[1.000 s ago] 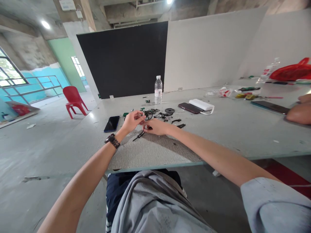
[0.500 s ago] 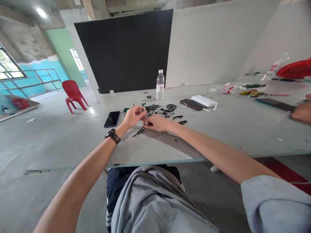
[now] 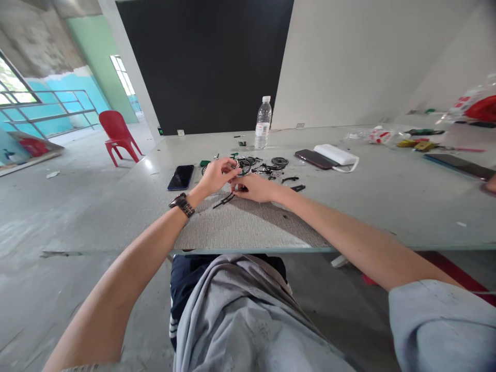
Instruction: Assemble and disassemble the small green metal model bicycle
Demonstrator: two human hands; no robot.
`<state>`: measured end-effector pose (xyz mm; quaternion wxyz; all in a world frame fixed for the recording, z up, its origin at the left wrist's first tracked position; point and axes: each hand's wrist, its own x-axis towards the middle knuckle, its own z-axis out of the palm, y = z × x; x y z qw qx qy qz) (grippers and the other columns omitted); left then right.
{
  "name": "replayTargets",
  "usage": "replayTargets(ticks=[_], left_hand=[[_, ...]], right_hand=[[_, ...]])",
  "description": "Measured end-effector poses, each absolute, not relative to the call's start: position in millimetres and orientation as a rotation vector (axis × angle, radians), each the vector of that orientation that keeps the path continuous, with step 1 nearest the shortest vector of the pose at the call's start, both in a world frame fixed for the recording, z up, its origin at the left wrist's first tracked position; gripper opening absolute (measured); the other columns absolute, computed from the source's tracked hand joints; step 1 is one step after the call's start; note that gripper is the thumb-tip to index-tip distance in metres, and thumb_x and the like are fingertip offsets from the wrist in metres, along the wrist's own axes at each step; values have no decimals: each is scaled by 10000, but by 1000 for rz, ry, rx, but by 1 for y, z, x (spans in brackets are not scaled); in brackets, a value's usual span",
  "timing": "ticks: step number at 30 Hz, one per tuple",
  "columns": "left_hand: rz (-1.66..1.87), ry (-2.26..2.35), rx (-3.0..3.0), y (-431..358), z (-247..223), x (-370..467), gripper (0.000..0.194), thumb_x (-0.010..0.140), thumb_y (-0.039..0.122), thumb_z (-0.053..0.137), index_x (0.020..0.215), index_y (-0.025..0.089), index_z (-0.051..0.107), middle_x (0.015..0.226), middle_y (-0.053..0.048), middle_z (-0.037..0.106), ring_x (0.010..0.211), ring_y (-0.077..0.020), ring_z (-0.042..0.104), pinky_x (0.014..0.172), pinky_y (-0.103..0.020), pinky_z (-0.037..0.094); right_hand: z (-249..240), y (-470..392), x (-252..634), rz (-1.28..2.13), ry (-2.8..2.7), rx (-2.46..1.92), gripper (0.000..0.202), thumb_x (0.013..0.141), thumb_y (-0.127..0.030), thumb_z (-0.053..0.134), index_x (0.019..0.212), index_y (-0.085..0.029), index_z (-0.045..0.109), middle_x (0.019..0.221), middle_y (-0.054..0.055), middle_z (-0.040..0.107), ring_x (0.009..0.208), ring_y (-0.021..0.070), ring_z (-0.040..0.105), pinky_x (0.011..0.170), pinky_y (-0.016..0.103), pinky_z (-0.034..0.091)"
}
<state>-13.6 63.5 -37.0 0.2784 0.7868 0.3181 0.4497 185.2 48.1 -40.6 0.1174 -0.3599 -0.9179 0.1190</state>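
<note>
Grey table (image 3: 368, 206): small black parts handled above it. Left hand (image 3: 216, 177): thumb and fingers appear clamped on a spoked wheel (image 3: 245, 166). Right hand (image 3: 256, 187): fingertips bunched just beside a thin black strip (image 3: 222, 200); grip cannot be told. Judgement: close two-handed work, calling for light, steady fingertips.

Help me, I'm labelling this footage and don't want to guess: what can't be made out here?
All in the head view:
- What the right hand pinches: its own fingers cover it.
- Whether the left hand grips the small spoked wheel: fingers overlap it, too small.
- Print on the bottle: too small.
- Another person's hand: cut off by the right edge.
- Red bag: blurred, cut off there too.
</note>
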Motion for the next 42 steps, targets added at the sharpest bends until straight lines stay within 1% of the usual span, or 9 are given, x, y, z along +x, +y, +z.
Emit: replayTargets(ticks=[4,10,14,20,27,31,33,37,42], left_hand=[[1188,867,2143,61,-35,-14,208,923,352,729,1010,164,709,831,-76,759,728,-182,706,682,-289,534],[1161,866,2145,59,-31,-13,134,902,280,759,948,164,710,835,-68,747,789,-191,706,749,-298,532],[1063,876,2301,57,-29,-14,91,921,250,717,948,163,718,886,-74,755,812,-192,700,787,-309,529],[1044,853,2336,55,-26,-16,134,954,289,667,978,170,722,922,-82,764,833,-194,703,781,-299,537],[1090,960,2302,60,-30,-15,139,996,245,622,1058,151,705,929,-89,774,841,-214,730,802,-317,532],[1085,988,2322,63,-33,-16,182,1025,261,577,1107,149,695,916,-94,770,823,-216,731,811,-326,547],[1073,995,2331,61,-32,-16,194,1030,277,570,1127,157,688,939,-92,773,854,-215,735,829,-324,554],[1020,1018,2331,58,-30,-17,218,1039,290,554,1170,155,663,1040,-109,789,961,-220,748,865,-324,558],[1041,1001,2293,61,-32,-16,180,1024,274,578,1129,155,664,1043,-112,793,931,-210,754,845,-328,556]], right_hand=[[-36,44,183,380,-2697,-1086,150,971,-275,574,1058,-218,683,973,72,754,800,217,649,744,324,430],[-34,41,181,375,-2703,-1113,155,967,-272,553,1049,-217,673,951,69,751,783,216,641,740,326,416],[-35,44,180,338,-2722,-1125,161,978,-318,538,1009,-224,666,936,63,743,764,216,629,725,329,405],[-34,42,179,337,-2726,-1139,165,974,-313,536,1004,-217,667,902,72,727,750,215,623,713,326,403],[-33,41,180,329,-2603,-1201,206,1004,-358,552,1047,-193,666,908,78,739,767,217,640,740,326,416],[-33,43,182,285,-2537,-1198,183,1003,-333,567,1037,-182,666,837,63,720,715,204,623,715,320,408],[-33,43,182,283,-2548,-1184,196,999,-362,587,1038,-189,672,817,54,709,699,203,618,701,318,404],[-36,42,181,272,-2610,-1162,228,974,-416,634,1064,-212,681,873,60,716,737,217,636,705,321,407],[-41,45,181,244,-2598,-1189,170,989,-357,606,1043,-214,681,910,64,739,765,219,650,718,320,408]])
